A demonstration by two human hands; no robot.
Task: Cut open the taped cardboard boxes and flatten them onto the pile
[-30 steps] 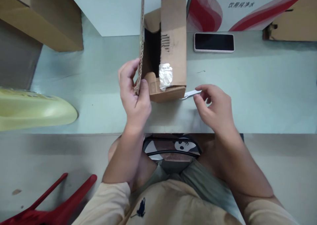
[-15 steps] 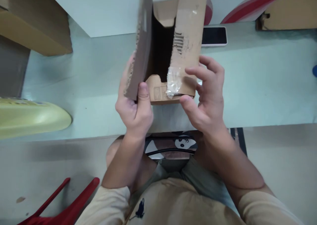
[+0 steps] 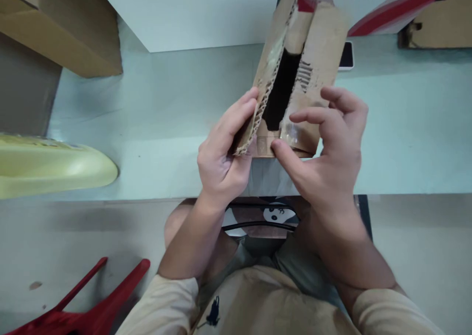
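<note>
A small brown cardboard box (image 3: 324,54) is held up over the table, tilted, with a dark gap along its top between two flaps. My left hand (image 3: 226,145) grips the raised left flap (image 3: 266,79) near its lower corner, fingers along the outer face. Its thumb is partly hidden by the cardboard. At the right flap hovers my right hand (image 3: 332,138), fingers spread. Its thumb and index tips lie close to the clear tape (image 3: 291,133) at the flap's near end; whether they touch it I cannot tell.
Behind the box stands a white carton (image 3: 206,15) with red print. A phone (image 3: 347,57) lies partly hidden beside it. More cardboard boxes (image 3: 88,35) (image 3: 442,22) stand left and right. A yellow plastic object (image 3: 55,167) sits at left; a red stool (image 3: 96,305) is below.
The left flap has swung inward over the opening, narrowing the gap. My left hand's fingers now show on its outside. Box and both hands appear further right in view, which has shifted too.
</note>
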